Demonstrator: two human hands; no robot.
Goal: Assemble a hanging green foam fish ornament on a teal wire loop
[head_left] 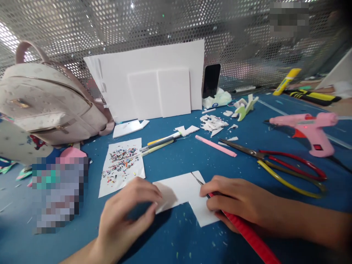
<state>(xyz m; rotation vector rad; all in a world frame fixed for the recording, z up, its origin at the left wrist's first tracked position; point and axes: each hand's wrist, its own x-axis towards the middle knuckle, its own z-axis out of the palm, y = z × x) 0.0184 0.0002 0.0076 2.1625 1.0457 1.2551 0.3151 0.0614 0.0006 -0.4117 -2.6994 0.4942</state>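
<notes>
An L-shaped white foam piece lies flat on the blue tabletop between my hands. My left hand is at its left end, fingers curved and apart, with the fingertips resting at the edge. In my right hand is a red-handled craft knife, its thin blade pointing up and left over the foam's upper right part. The fingers of that hand wrap round the handle near the blade. Left of the foam, a white sheet holds many tiny coloured bits.
Red-and-yellow-handled scissors, a pink marker and a pink glue gun lie to the right. Pens and foam scraps are further back. White boards, a phone and a backpack stand behind.
</notes>
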